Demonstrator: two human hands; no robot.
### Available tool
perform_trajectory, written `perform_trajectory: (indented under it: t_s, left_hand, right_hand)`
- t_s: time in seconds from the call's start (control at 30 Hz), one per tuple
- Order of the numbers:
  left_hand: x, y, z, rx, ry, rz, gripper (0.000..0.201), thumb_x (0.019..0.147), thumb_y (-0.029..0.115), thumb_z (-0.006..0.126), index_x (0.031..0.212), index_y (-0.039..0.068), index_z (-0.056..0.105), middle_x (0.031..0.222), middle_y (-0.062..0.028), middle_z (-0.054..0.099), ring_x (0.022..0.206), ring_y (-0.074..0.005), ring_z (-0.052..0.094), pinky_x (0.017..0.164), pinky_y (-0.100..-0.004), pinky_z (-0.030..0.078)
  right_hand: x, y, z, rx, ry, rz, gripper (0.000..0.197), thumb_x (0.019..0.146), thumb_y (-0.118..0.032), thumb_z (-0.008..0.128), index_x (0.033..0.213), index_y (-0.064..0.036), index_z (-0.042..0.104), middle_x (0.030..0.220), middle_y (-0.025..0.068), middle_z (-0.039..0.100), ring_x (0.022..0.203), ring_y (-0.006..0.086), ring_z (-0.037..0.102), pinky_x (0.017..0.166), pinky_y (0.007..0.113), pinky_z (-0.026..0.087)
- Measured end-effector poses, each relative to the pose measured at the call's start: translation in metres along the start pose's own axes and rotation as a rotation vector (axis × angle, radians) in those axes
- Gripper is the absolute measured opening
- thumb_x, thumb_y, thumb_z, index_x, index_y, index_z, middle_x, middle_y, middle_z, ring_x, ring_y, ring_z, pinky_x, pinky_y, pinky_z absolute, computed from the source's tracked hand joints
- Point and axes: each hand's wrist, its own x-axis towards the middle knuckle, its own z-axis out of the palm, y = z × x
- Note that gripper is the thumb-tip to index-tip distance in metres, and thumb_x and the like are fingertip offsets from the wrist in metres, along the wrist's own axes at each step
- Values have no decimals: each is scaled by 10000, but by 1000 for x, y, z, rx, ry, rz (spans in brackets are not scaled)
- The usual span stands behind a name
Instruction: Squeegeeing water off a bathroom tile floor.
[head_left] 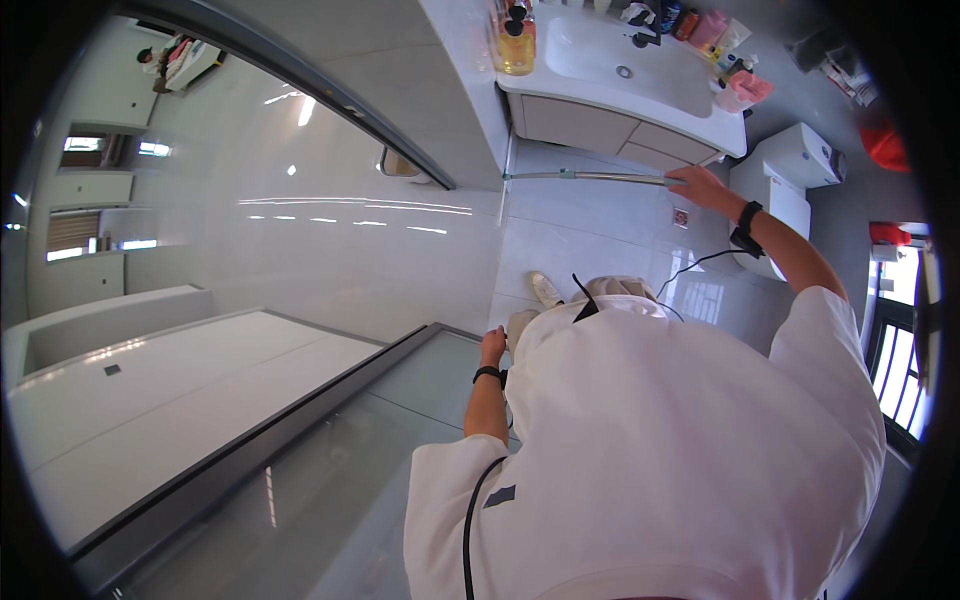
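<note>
My right hand (700, 188) is stretched forward, closed round one end of a thin silver metal pole (620, 178). From there the pole runs left, below the front of the sink cabinet (575, 125), and its far end comes to the edge of the wall by the doorway. A greyish joint (567, 174) shows partway along it; what the pole belongs to cannot be made out. Low beside my trouser leg hangs my left hand (493, 343), its fingers mostly hidden from above. Dark bands circle both wrists.
Bottles (517, 50) and a pink container (745, 90) stand on the white washbasin (575, 50). To the right is a white toilet (785, 205). A drain (681, 217) sits in the tiled floor. Black cable (700, 262) trails near my right arm. At left, a dark-framed doorway opens onto a glossy floor (330, 150).
</note>
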Motion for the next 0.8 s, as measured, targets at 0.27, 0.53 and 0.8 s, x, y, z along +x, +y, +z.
perform_trajectory:
  t_s: [0.27, 0.53, 0.8]
  left_hand:
    - [-5, 31, 8, -27, 80, 44, 484, 894, 412, 426, 809, 7, 675, 721, -174, 638, 742, -289, 604, 701, -404, 453]
    - [-22, 3, 6, -107, 144, -10, 488, 908, 405, 425, 767, 10, 674, 810, -215, 653, 811, -355, 614, 750, -423, 455]
    - [-47, -7, 12, -70, 53, -211, 484, 903, 418, 422, 772, 32, 683, 818, -193, 657, 832, -336, 614, 765, -425, 452]
  right_hand:
    - [104, -3, 24, -149, -84, -77, 290, 827, -233, 603, 1065, -68, 625, 951, 151, 646, 887, 351, 601, 780, 440, 482]
    - [235, -23, 56, -201, -138, 0, 265, 785, -205, 560, 991, -70, 655, 983, 162, 647, 938, 345, 600, 827, 450, 475]
    - [295, -26, 123, -263, -212, 246, 245, 788, -133, 500, 939, -25, 660, 962, 208, 647, 914, 358, 626, 749, 449, 513]
